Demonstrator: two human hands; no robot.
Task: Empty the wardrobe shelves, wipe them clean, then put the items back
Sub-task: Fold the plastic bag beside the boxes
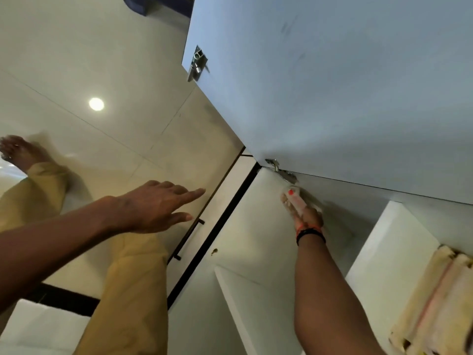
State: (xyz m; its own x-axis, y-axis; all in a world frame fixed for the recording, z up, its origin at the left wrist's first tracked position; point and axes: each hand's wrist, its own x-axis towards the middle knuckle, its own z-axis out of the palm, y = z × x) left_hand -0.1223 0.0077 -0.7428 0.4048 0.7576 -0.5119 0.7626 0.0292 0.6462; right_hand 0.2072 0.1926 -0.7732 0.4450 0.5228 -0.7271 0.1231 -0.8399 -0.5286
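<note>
Head view: right hand (308, 217) holds the cloth (294, 199) against the wardrobe's inner panel (256, 213), just below the hinge (281, 172). Left hand (153, 206) spread wide, empty, well apart leftward. Folded towels (435, 298) lie nearer the right hand.

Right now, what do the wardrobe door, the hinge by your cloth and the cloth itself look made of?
Door: smooth matte white board, probably laminate; faint scuffs show. Hinge: shiny silver, likely metal. Cloth: soft pale fabric with a red-orange marking, bunched at the right hand.
</note>
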